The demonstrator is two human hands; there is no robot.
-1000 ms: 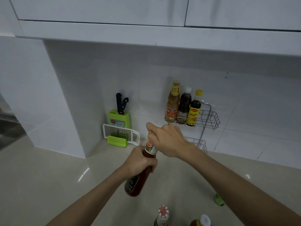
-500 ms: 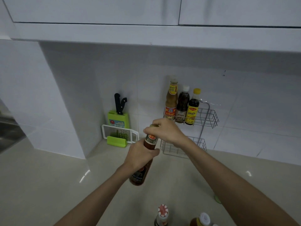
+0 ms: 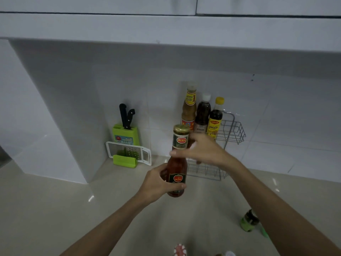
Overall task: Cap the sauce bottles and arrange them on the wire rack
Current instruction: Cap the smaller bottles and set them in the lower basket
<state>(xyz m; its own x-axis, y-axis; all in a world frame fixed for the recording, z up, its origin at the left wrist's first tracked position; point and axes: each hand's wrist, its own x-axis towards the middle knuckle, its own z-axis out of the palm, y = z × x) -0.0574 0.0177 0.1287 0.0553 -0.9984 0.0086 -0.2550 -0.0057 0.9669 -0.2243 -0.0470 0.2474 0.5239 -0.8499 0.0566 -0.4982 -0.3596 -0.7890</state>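
Observation:
A red sauce bottle (image 3: 176,167) with a gold cap (image 3: 181,128) is held upright above the counter, in front of the wire rack (image 3: 238,133). My left hand (image 3: 158,183) wraps its lower body. My right hand (image 3: 204,150) closes on the neck below the cap, with the thumb across the front and the fingers behind. On the rack's upper tier stand three capped bottles: an orange-brown one (image 3: 189,109), a dark one with a white cap (image 3: 203,113) and a dark one with a yellow cap (image 3: 215,119). The lower tier (image 3: 204,171) holds nothing that I can see.
A green knife block (image 3: 127,132) and a white grater (image 3: 129,153) lean in the left corner. A small green-capped bottle (image 3: 249,220) lies on the counter at right. Two bottle tops (image 3: 180,250) (image 3: 229,253) show at the bottom edge. Cabinets overhang above.
My right hand slid off the top of the bottle down to its neck, uncovering the gold cap. The bottle went from tilted to upright and rose closer to the rack.

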